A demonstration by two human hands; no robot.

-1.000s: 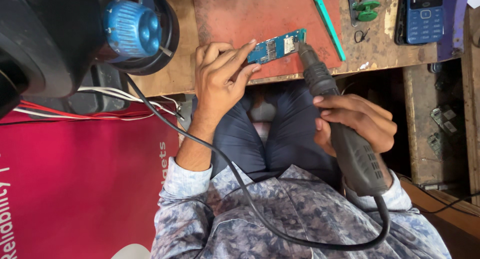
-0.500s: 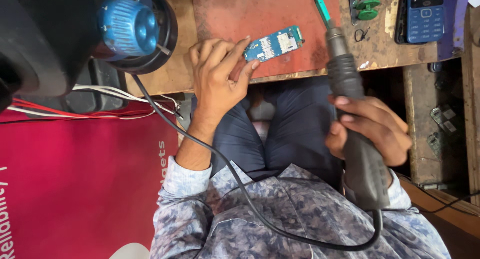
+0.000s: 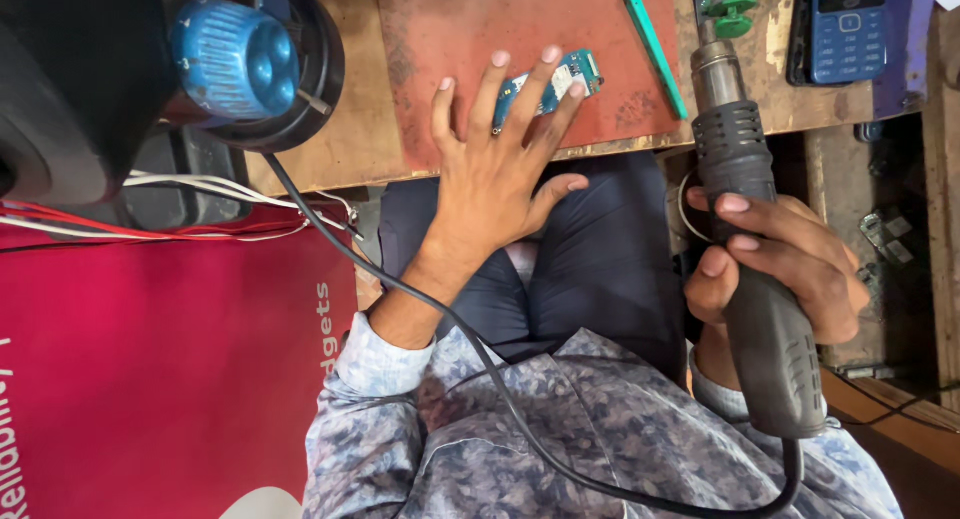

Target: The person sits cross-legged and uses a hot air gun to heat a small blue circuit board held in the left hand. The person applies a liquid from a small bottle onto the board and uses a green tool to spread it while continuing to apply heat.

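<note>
The right hand (image 3: 775,259) is clenched around the ribbed dark-grey grip of a hot-air gun (image 3: 750,249), fingers wrapped over the front and thumb on the near side. The tool is a long, chunky plastic body that narrows to a short metal nozzle, which points up toward the far edge of the bench, well to the right of the board. A thick black cable (image 3: 500,389) leaves its butt end and loops across the person's lap.

The left hand (image 3: 495,169) lies flat and spread, gripping nothing, with its fingertips pressing on a small teal circuit board (image 3: 560,84). The board is a thin, narrow strip with pale components, lying slantwise on a worn reddish-brown mat (image 3: 470,39) that covers the scuffed wooden bench (image 3: 330,149).

Just right of the mat lies a slim green plastic stick (image 3: 652,47), and beyond the nozzle a blue keypad phone (image 3: 848,31) rests face up. At upper left hangs a round black housing with a ridged blue knob (image 3: 235,59). Red and white wires (image 3: 180,214) run above a smooth crimson box (image 3: 150,369). The person wears a patterned blue-grey shirt.
</note>
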